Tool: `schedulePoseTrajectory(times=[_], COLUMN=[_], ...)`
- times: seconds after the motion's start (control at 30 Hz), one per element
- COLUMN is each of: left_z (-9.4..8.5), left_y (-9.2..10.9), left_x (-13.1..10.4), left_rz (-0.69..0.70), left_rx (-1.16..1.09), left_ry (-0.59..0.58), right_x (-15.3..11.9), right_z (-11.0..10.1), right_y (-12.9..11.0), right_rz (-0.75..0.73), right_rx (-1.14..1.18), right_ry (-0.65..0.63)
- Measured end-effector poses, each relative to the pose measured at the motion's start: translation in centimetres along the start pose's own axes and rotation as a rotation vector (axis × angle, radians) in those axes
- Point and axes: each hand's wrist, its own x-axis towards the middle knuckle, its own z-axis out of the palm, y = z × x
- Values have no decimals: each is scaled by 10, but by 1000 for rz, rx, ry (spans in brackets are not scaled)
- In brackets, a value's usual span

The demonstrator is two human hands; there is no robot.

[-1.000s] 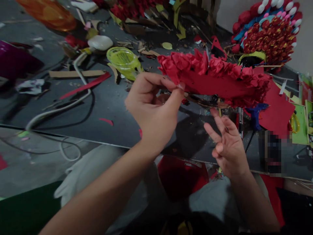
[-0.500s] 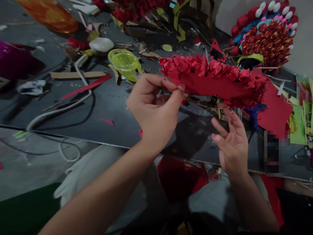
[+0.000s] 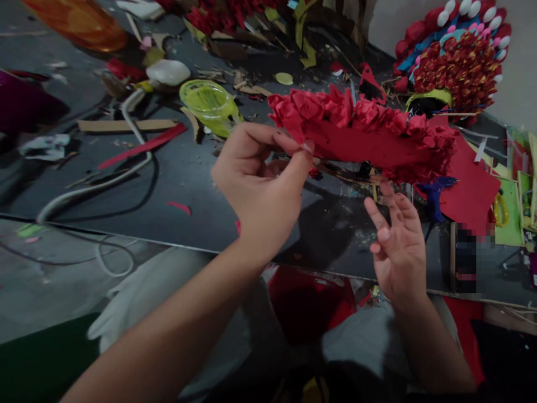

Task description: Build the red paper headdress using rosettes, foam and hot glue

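Observation:
My left hand [image 3: 264, 184] pinches the left end of a red paper band [image 3: 356, 144] between thumb and fingers. Crumpled red paper flowers line the band's upper edge and its right end, and it is held up over the dark table. Below the band's right half is my right hand [image 3: 398, 240], palm turned up, fingers apart and partly bent, with nothing visible in it. Its fingertips are close under the band; whether they touch it I cannot tell. Past the band's right end lies a red sheet [image 3: 472, 190], with a dark blue tool [image 3: 435, 198] beside it.
A yellow-green tub [image 3: 210, 103] stands beyond my left hand. A grey cable [image 3: 92, 187] with a white bulb [image 3: 168, 73] crosses the table's left side, near a red strip [image 3: 142, 146]. A round flowered decoration [image 3: 457, 67] stands at the back right. Scraps litter the table [image 3: 201, 218].
My right hand's thumb has drawn in towards its other fingers, which have shifted slightly. My left hand keeps its pinch on the band. The whole view has moved a little.

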Motion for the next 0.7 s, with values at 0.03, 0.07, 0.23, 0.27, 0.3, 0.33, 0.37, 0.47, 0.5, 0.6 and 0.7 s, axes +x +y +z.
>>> schedulePoseTrajectory(times=[0.03, 0.07, 0.23, 0.27, 0.3, 0.33, 0.37, 0.47, 0.5, 0.6, 0.7], left_z=[0, 0, -1, -2, -2, -2, -2, -2, -2, -2, -2], left_y=[0, 0, -1, -1, -2, -2, -2, -3, -3, -4, -5], left_x=[0, 0, 0, 0, 0, -1, 0, 0, 0, 0, 0], left_rz=[-3, -3, -9, -14, -16, -17, -13, 8, 13, 11, -6], left_rx=[-2, -2, 4, 8, 13, 18, 22, 31, 33, 39, 42], left_ry=[-1, 1, -7, -8, -8, -5, -5, -8, -10, -16, -19], right_x=[0, 1, 0, 0, -1, -2, -4, -6, -7, -6, -5], right_z=[0, -1, -3, -2, -1, 1, 2, 7, 8, 9, 8], right_y=[0, 0, 3, 3, 3, 3, 2, 1, 1, 1, 2], right_rz=[2, 5, 9, 17, 28, 42, 57, 101, 115, 173, 208], right_rx=[7, 16, 62, 67, 72, 78, 85, 120, 140, 207, 226], right_ry=[-4, -12, -105, -129, -152, -177, -206, -287, -304, -323, -310])
